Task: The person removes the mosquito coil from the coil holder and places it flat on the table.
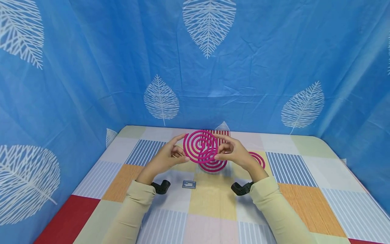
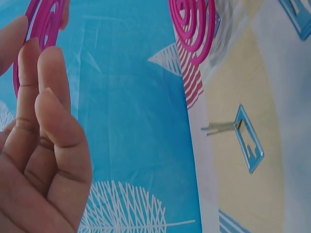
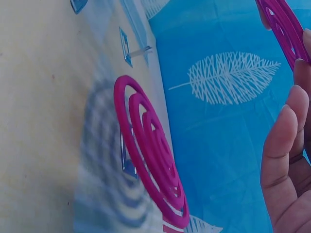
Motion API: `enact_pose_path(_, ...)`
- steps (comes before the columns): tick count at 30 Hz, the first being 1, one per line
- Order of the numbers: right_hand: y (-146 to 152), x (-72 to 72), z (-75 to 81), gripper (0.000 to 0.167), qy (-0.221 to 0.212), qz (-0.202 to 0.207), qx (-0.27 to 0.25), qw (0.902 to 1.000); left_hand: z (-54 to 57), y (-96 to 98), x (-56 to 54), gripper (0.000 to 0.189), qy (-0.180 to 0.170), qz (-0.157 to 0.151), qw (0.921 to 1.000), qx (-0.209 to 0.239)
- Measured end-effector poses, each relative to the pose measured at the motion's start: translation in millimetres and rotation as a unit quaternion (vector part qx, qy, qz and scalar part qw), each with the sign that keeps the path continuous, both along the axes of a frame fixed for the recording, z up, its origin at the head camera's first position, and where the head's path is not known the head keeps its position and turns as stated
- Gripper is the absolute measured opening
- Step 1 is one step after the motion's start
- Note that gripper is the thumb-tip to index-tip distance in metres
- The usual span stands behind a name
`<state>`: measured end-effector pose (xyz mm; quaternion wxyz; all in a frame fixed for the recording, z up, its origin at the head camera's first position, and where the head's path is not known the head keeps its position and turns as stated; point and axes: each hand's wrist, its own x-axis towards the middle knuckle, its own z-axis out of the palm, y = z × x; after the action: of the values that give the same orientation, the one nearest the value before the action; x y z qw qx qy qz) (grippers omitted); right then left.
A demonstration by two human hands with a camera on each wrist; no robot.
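Observation:
Both hands hold up a magenta mosquito coil [image 1: 185, 145] between them, its flat side facing the head camera. My left hand [image 1: 166, 155] pinches its left edge with thumb and fingertips. At the opposite edge, my right hand [image 1: 236, 152] pinches it the same way. Behind and below it, a second magenta coil [image 1: 213, 169] is raised above the table; the right wrist view shows that coil [image 3: 141, 145] over a small metal stand [image 3: 130, 167], casting a spiral shadow. A further coil [image 1: 260, 160] is partly hidden behind the right wrist.
A small metal stand [image 1: 189, 187] lies on the table between the forearms; the left wrist view shows this kind of stand [image 2: 260, 154] with a thin upright prong. The table [image 1: 213, 203] wears a patchwork cloth. A blue leaf-print curtain [image 1: 243, 74] surrounds the back and sides.

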<state>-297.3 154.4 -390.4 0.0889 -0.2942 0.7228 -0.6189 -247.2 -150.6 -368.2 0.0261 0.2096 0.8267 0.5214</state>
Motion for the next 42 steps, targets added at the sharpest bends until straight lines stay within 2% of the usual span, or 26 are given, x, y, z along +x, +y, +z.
enact_pose_path(10,12.6,3.8,-4.8,0.081,-0.001,0.0,-0.005,1.0,-7.2,13.3,-0.2,0.084,-0.004,-0.005,0.9998,-0.019)
enact_pose_path(20,29.2,5.7,-12.8,0.08,-0.006,0.017,-0.014,0.9997,-14.3,25.6,1.7,0.084,0.004,-0.032,0.9994,-0.016)
enact_pose_path(42,63.6,10.3,-19.3,0.075,0.006,0.002,0.005,1.0,-24.0,61.7,4.0,0.085,-0.011,-0.027,0.9995,0.015)
